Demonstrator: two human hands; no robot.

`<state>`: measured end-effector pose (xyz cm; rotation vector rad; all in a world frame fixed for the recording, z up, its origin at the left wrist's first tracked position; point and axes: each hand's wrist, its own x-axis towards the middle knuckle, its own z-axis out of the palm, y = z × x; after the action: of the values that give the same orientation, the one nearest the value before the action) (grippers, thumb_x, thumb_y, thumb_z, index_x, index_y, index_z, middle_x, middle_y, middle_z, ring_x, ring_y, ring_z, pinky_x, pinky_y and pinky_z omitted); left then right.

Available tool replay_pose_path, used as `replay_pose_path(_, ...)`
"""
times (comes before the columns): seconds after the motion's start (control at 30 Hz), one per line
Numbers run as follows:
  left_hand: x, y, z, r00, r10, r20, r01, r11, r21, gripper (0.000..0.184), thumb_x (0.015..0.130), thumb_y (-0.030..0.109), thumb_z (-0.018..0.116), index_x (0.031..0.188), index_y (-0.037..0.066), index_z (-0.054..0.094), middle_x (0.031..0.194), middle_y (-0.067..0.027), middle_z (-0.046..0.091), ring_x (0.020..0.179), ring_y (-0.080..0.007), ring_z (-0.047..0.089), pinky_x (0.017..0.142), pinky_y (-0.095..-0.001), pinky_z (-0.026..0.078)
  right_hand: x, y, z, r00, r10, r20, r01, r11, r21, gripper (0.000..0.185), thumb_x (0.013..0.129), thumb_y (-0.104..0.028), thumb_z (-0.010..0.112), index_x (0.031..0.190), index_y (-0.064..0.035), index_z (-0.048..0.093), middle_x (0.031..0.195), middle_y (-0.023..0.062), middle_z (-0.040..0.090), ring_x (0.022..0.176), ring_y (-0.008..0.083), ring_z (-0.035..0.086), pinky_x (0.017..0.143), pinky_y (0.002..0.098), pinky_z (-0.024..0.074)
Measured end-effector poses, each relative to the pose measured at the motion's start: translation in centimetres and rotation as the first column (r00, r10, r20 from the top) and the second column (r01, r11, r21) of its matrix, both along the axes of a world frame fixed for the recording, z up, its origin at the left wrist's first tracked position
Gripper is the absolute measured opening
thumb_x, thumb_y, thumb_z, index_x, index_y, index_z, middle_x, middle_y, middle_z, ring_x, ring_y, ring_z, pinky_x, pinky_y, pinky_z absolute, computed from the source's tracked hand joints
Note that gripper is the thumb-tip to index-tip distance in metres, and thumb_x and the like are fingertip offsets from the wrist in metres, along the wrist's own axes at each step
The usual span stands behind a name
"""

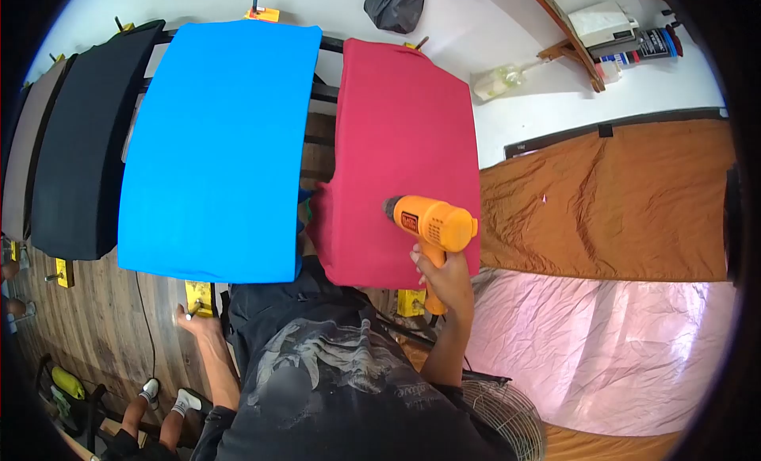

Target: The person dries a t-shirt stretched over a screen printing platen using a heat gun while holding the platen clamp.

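Gripping heat gun [444, 225] with right hand [449, 280], grip unclear with left hand [200, 326] by yellow block [201, 291]; sweep red cloth [404, 120] evenly.

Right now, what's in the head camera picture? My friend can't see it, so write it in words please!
A right hand holds an orange gun-shaped tool over a red cloth-covered panel; the left hand is by a yellow block. To the left are a blue panel, a black panel and a brown panel.

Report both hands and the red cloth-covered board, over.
Right hand gripping orange gun-shaped tool, over red board. Left hand at yellow block beside blue cloth-covered board. Red cloth bunched, blue-facing edge.
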<state>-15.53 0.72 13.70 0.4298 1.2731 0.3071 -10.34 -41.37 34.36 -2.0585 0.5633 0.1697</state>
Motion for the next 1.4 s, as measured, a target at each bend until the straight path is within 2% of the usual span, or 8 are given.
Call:
replay_pose_path(0.1,0.3,-1.1,-0.7,0.999,0.05,0.009,-0.051,0.998,0.045,0.04,0.09,0.035,0.037,0.101,0.002,0.056,0.097,-0.0126,0.062,0.086,-0.0243,0.062,0.074,-0.0356,0.051,0.1,0.2,-0.1,0.999,-0.033,0.03,0.032,0.999,0.009,0.026,0.082,-0.008,0.068,0.104,0.0034,0.059,0.088,0.0062,0.063,0.067,0.0101,0.059,0.053,0.024,0.0489)
replay_pose_path(0.53,-0.3,-0.3,-2.5,0.991,-0.071,0.114,0.058,0.992,0.109,0.03,0.085,0.025,0.042,0.097,0.001,0.054,0.088,-0.0115,0.061,0.076,-0.0232,0.064,0.069,-0.0327,0.055,1.5,1.1,0.3,0.995,-0.102,-0.01,0.103,0.995,0.02,0.029,0.082,-0.01,0.069,0.105,0.0034,0.059,0.088,0.0074,0.064,0.067,0.0114,0.059,0.054,0.0256,0.0496)
replay_pose_path(0.6,-1.5,0.0,-4.8,0.969,-0.243,-0.042,0.238,0.884,0.403,0.029,0.085,0.023,0.044,0.096,-0.002,0.053,0.088,-0.0121,0.06,0.076,-0.0236,0.064,0.068,-0.0338,0.056,1.8,1.4,0.6,0.993,-0.106,-0.044,0.107,0.994,0.005,0.029,0.082,-0.009,0.069,0.106,0.0026,0.058,0.089,0.0061,0.063,0.067,0.0106,0.059,0.054,0.0244,0.0495)
replay_pose_path(0.77,-2.1,0.7,-5.9,0.939,-0.319,-0.125,0.332,0.76,0.558,0.034,0.086,0.022,0.046,0.101,-0.009,0.05,0.088,-0.0156,0.058,0.074,-0.0248,0.064,0.067,-0.035,0.057,1.9,1.9,0.5,0.992,-0.126,0.021,0.124,0.991,0.049,0.028,0.082,-0.012,0.069,0.101,0.0069,0.059,0.085,0.0104,0.065,0.062,0.0126,0.06,0.053,0.0265,0.0497)
replay_pose_path(0.87,-1.9,-0.1,-5.2,0.886,-0.382,-0.262,0.44,0.517,0.734,0.038,0.088,0.024,0.043,0.102,-0.01,0.049,0.089,-0.0164,0.057,0.074,-0.0244,0.063,0.067,-0.0343,0.057,2.0,2.1,0.2,0.989,-0.125,0.078,0.127,0.992,-0.027,0.027,0.082,-0.012,0.069,0.1,0.0067,0.059,0.083,0.01,0.064,0.061,0.0127,0.059,0.052,0.0265,0.0495)
replay_pose_path(0.97,-1.1,-1.1,-3.9,0.954,-0.272,-0.127,0.289,0.722,0.628,0.041,0.089,0.027,0.04,0.102,-0.011,0.049,0.089,-0.0159,0.056,0.075,-0.023,0.062,0.066,-0.0344,0.057,2.2,1.9,0.7,0.995,-0.087,0.038,0.088,0.996,-0.019,0.027,0.082,-0.011,0.068,0.1,0.0066,0.06,0.082,0.0094,0.064,0.062,0.0126,0.059,0.052,0.0267,0.0494)
replay_pose_path(1.1,-0.9,-1.3,-3.9,0.969,-0.245,-0.027,0.206,0.743,0.637,0.041,0.087,0.029,0.039,0.101,-0.009,0.05,0.088,-0.0142,0.057,0.074,-0.0229,0.061,0.065,-0.0327,0.056,1.7,1.7,0.5,0.995,-0.08,0.052,0.08,0.997,0.006,0.027,0.082,-0.012,0.069,0.1,0.0063,0.059,0.083,0.0092,0.063,0.062,0.0127,0.059,0.052,0.027,0.0493)
replay_pose_path(1.4,0.0,-0.7,-3.1,0.999,-0.033,-0.023,0.037,0.97,0.239,0.038,0.083,0.027,0.04,0.102,-0.003,0.054,0.089,-0.0121,0.059,0.077,-0.0238,0.06,0.069,-0.0355,0.051,1.6,1.4,0.3,0.999,-0.041,0.032,0.042,0.999,-0.022,0.03,0.081,-0.01,0.07,0.104,0.0043,0.058,0.089,0.0074,0.063,0.067,0.0118,0.058,0.052,0.0249,0.0492)
